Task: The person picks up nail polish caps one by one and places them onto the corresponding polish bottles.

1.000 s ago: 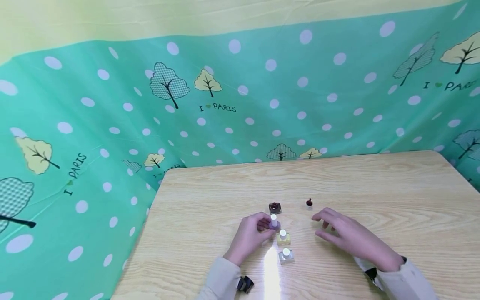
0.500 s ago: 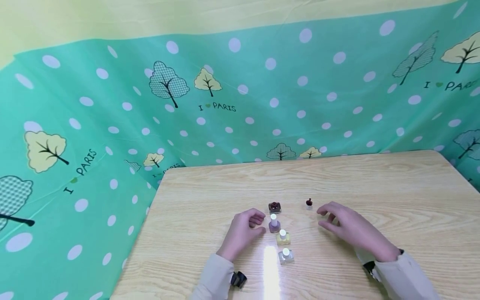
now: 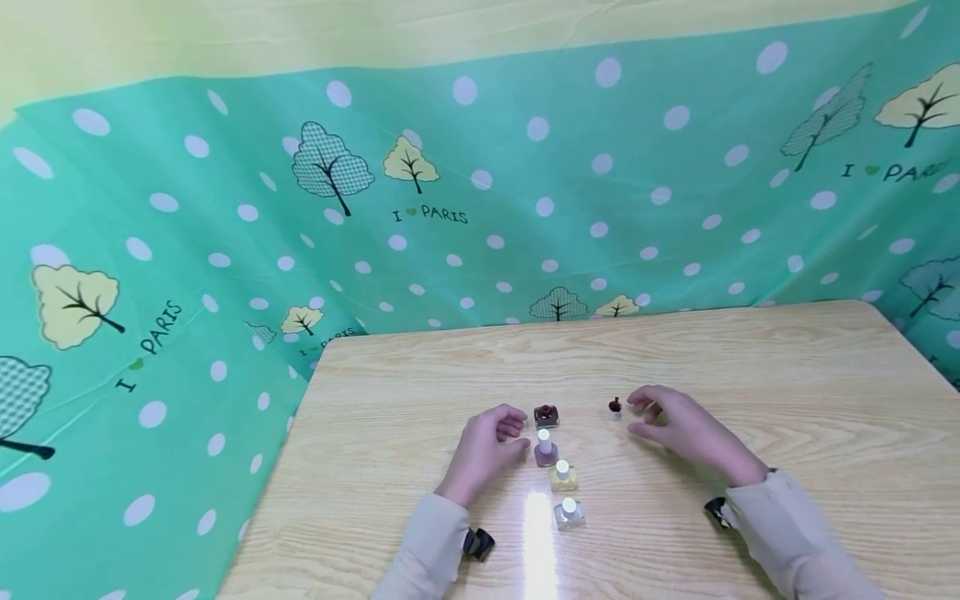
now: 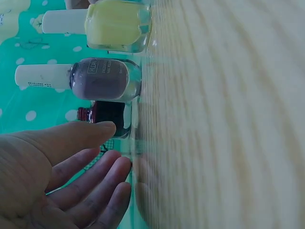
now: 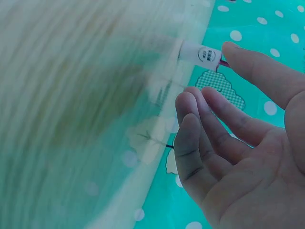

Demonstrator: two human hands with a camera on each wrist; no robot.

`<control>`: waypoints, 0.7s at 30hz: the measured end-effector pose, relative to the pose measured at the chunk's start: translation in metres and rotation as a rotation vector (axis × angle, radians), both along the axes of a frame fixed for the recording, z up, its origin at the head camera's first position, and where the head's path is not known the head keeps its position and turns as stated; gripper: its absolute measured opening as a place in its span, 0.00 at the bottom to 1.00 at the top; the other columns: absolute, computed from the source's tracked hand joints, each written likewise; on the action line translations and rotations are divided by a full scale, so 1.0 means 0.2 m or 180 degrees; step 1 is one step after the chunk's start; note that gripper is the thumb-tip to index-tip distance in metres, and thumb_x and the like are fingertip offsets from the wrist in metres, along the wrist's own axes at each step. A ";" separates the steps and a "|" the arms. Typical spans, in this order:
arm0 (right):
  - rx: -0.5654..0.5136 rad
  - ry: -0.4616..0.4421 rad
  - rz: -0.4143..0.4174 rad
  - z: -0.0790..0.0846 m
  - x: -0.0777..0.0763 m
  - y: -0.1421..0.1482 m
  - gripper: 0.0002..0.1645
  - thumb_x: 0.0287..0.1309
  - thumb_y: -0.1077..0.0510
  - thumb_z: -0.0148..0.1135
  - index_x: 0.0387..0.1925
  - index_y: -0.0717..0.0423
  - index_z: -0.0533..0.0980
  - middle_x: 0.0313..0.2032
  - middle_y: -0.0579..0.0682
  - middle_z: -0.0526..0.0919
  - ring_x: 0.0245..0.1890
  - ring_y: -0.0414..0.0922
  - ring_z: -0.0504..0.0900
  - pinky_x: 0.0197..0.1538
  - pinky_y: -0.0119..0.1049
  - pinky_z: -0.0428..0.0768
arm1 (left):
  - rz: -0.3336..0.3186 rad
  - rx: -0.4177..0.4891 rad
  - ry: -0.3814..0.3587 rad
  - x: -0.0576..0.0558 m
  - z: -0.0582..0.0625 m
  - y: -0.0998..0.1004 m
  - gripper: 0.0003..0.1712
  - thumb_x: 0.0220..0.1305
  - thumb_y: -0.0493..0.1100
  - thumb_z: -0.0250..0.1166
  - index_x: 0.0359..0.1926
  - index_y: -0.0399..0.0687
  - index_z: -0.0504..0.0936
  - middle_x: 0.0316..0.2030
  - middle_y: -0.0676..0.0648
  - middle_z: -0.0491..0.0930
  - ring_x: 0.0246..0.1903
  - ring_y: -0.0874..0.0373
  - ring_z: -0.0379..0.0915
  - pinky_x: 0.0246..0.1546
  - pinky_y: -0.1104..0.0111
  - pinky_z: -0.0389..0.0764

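My left hand (image 3: 480, 450) is just left of a dark red nail polish bottle (image 3: 546, 417) that has no cap on. Its fingers are loosely bent and hold nothing; in the left wrist view the thumb overlaps that bottle (image 4: 114, 113). In front of it stand a purple nail polish bottle (image 3: 546, 454) and a yellow one (image 3: 563, 477), both with white caps. To the right, a white nail polish cap (image 5: 198, 53) stands upside down, its dark red brush (image 3: 615, 404) pointing up. My right hand (image 3: 682, 429) is beside this cap, thumb and fingers apart around nothing.
A nail polish bottle with clear contents (image 3: 569, 515) and a white cap stands nearest me in the row. The wooden table (image 3: 787, 367) ends at the back against a green dotted curtain (image 3: 465, 167).
My left hand has let go of the purple bottle and moved left and slightly farther from me. My right hand has moved away from me, up beside the upturned cap.
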State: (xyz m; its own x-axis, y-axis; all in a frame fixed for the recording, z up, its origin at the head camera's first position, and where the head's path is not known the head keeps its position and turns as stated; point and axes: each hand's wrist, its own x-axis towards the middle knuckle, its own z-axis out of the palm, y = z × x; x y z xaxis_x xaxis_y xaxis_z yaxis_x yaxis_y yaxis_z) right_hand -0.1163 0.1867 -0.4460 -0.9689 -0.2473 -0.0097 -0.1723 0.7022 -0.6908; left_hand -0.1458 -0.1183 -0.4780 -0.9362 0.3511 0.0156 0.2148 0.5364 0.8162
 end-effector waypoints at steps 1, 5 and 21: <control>-0.0025 -0.0011 0.0009 0.00 -0.01 -0.01 0.23 0.59 0.59 0.69 0.52 0.68 0.75 0.44 0.56 0.81 0.41 0.47 0.80 0.44 0.45 0.81 | -0.0008 -0.0002 0.0028 0.00 0.00 0.00 0.19 0.56 0.34 0.72 0.50 0.40 0.82 0.42 0.47 0.84 0.41 0.57 0.80 0.46 0.69 0.82; -0.0054 -0.0042 0.0021 -0.02 -0.03 -0.02 0.22 0.58 0.60 0.69 0.51 0.68 0.76 0.44 0.56 0.81 0.39 0.45 0.78 0.42 0.40 0.80 | -0.0012 0.0013 0.0051 -0.02 0.00 0.01 0.19 0.56 0.35 0.72 0.50 0.41 0.82 0.42 0.47 0.84 0.40 0.57 0.80 0.45 0.70 0.82; -0.0132 -0.0303 -0.0023 -0.03 -0.12 -0.05 0.22 0.55 0.62 0.71 0.51 0.67 0.77 0.39 0.53 0.80 0.33 0.44 0.74 0.33 0.32 0.75 | 0.0007 0.0023 -0.0121 -0.07 0.00 0.06 0.22 0.57 0.37 0.73 0.54 0.44 0.81 0.43 0.50 0.83 0.41 0.60 0.79 0.45 0.74 0.81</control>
